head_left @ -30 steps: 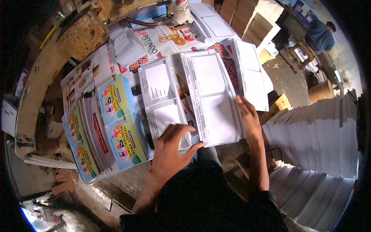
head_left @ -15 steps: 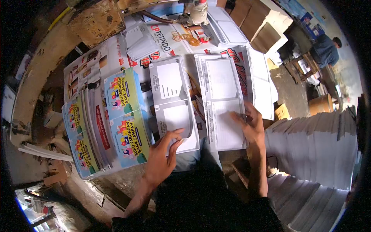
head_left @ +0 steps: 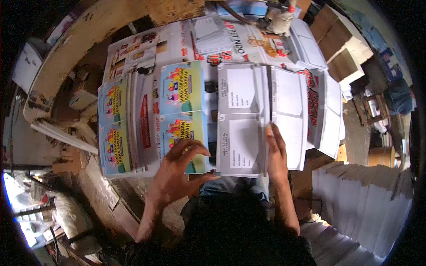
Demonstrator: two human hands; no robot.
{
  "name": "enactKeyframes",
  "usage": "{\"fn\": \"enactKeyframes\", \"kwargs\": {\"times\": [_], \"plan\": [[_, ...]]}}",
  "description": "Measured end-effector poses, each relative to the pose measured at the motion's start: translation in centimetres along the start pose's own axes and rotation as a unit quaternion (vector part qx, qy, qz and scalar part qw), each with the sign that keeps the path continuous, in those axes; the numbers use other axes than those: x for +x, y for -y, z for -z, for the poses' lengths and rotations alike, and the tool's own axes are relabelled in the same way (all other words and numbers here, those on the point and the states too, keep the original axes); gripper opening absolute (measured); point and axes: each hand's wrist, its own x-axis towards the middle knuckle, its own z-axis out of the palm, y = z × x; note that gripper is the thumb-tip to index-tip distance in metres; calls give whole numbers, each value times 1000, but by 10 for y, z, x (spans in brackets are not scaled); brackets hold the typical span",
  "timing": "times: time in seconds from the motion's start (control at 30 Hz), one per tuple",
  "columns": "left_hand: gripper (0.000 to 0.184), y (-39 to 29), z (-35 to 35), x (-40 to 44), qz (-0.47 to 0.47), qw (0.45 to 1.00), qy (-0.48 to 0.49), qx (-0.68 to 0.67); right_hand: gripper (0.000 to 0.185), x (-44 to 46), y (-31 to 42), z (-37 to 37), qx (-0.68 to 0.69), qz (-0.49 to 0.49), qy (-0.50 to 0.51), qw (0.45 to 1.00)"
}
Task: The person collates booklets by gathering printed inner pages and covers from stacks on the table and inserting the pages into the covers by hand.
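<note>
Landmark: grey-and-white printed paper stack (head_left: 239, 146), mid-table, lying flat, long axis running away from the body.

Left of landmark:
- Farthest out, narrow blue-and-yellow printed stack (head_left: 116, 150), roughly parallel to it.
- Nearer, wider blue-and-yellow printed stack (head_left: 179, 88), long axis also roughly parallel. Left hand (head_left: 171, 173) at its near end, thumb and fingers spread in a curve, nothing visibly gripped; gap between this hand and landmark.

At landmark:
- Right hand (head_left: 277, 159) is the nearer of the two: fingers extended along its right long edge, close to the near end. Contact looks likely; whether the fingers pinch any sheets, cannot tell. Hands apart, one to each side of landmark.

Right of landmark:
- White ruled paper stack (head_left: 290, 137) just beside it, then another white paper stack (head_left: 330, 111), tilted in plan relative to it.

Beyond landmark, left to right:
- Loose pile of small white papers (head_left: 211, 35); tangle of amber rubber bands (head_left: 262, 43); pale wrapped container with a red top (head_left: 279, 21); white sheet stack (head_left: 308, 48).

Surface: table covered with a printed poster sheet (head_left: 177, 40), its lettering partly hidden under the stacks.

Room: brown cardboard boxes (head_left: 341, 35) beyond landmark to the right; tall piles of white paper (head_left: 364, 195) off the table, right of landmark and nearer the body.
</note>
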Motion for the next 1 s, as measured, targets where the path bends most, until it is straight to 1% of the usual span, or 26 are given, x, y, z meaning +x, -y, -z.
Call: {"fn": "enactKeyframes", "kwargs": {"times": [0.03,0.07,0.1,0.13,0.17,0.2,0.23,0.27,0.33,0.37,0.4,0.43,0.47,0.5,0.57,0.63,0.67,0.7,0.77,0.8,0.87,0.9,0.93,0.97,1.0], "plan": [[49,9,6,-2,7,1000,-3,3,75,-1,4,-1,-2,-16,-8,1000],[51,21,9,-5,3,999,17,30,78,10,-19,2,5,-9,-2,1000],[54,31,8,-8,-2,998,37,55,78,7,-15,0,4,-9,4,1000],[54,39,7,-10,17,998,54,21,79,4,-7,0,-9,-3,-3,1000],[54,43,8,-11,20,998,52,21,80,1,-3,-2,-23,1,-12,1000],[52,46,9,-11,26,998,58,-15,78,1,-5,-4,-40,-10,-41,998],[50,49,10,-11,31,996,64,-51,78,1,-3,-5,-41,-9,-41,998],[50,53,11,-12,30,996,63,-52,74,0,0,-7,-24,-11,-35,999],[35,62,11,-17,-29,997,49,-58,72,3,-1,-8,-8,-8,-28,1000],[35,63,11,-20,-31,997,46,-58,74,6,-8,-8,-22,43,8,999],[27,64,10,-24,21,995,21,-99,77,9,-10,-9,-35,96,43,994],[19,63,9,-28,71,988,-5,-139,77,9,-10,-11,-34,103,42,993],[7,54,6,-32,62,984,-61,-153,75,8,-9,-14,-7,110,27,994],[7,44,4,-36,56,985,-65,-151,74,6,-9,-18,20,116,13,993],[4,28,1,-45,113,966,-167,-163,67,0,-11,-33,35,165,-7,986],[8,35,-4,-57,112,967,-169,-157,66,-3,-11,-50,-1,184,10,983],[9,45,-9,-64,113,960,-169,-191,64,-1,-6,-58,-80,212,34,973],[11,45,-6,-63,114,965,-153,-179,65,-3,-8,-74,34,177,93,979],[16,45,-1,-61,116,974,-121,-155,68,-4,-14,-97,45,158,137,977],[15,48,-4,-61,103,968,-111,-200,68,-10,3,-107,96,90,169,977],[15,45,0,-54,96,973,-90,-188,65,-10,9,-124,144,38,189,971],[17,41,3,-49,92,976,-79,-182,65,-7,1,-125,145,43,193,970],[24,35,11,-45,45,984,-115,-129,63,-5,-6,-124,66,151,192,967],[33,31,17,-41,-3,986,-150,-75,62,-4,-9,-124,-14,257,187,948],[48,46,9,-44,46,962,-268,-16,61,-5,-10,-125,-13,222,187,957]]}}
